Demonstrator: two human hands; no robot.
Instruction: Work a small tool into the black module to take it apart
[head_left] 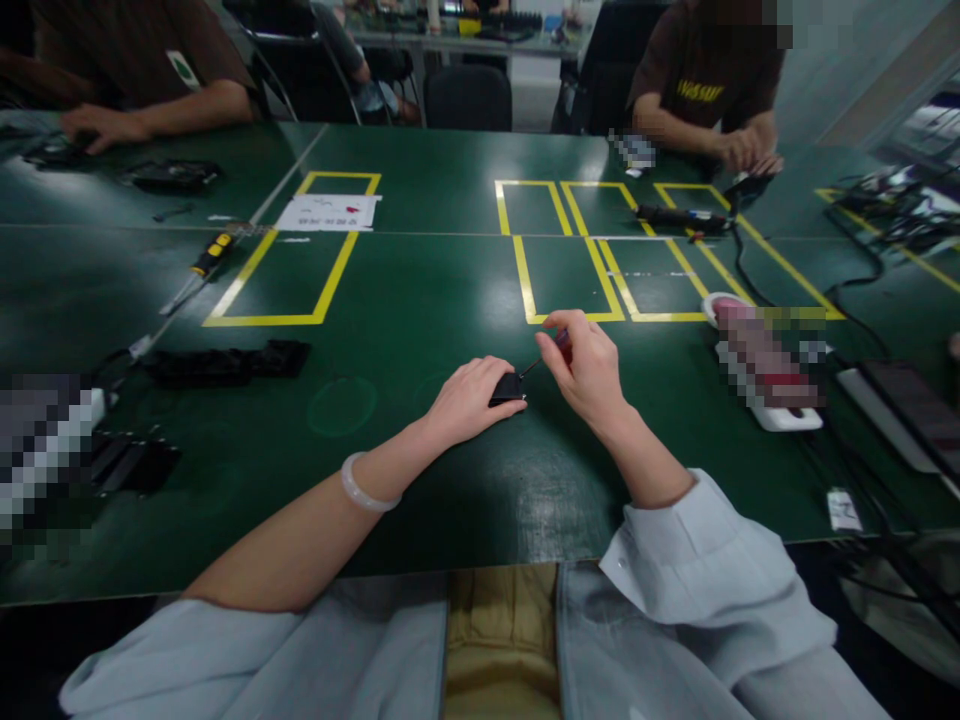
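My left hand point(471, 400) is closed on a small black block-like part point(508, 387), pressing it against the green tabletop point(420, 290). Much of that part is hidden under the fingers. In my right hand point(589, 362) is a screwdriver point(531, 368), gripped between thumb and fingers. Its thin dark shaft slants down to the left, and the tip meets or nearly meets the black part's upper right edge. The fingers cover most of the handle.
At the left lie black strip-like parts point(225, 364) and a yellow-black screwdriver point(214, 254). A white-framed device point(769, 365) and cables point(855, 260) are at the right. Yellow tape rectangles point(330, 285) mark the table. Two people sit opposite; one co-worker's hands point(742, 152) hold something dark.
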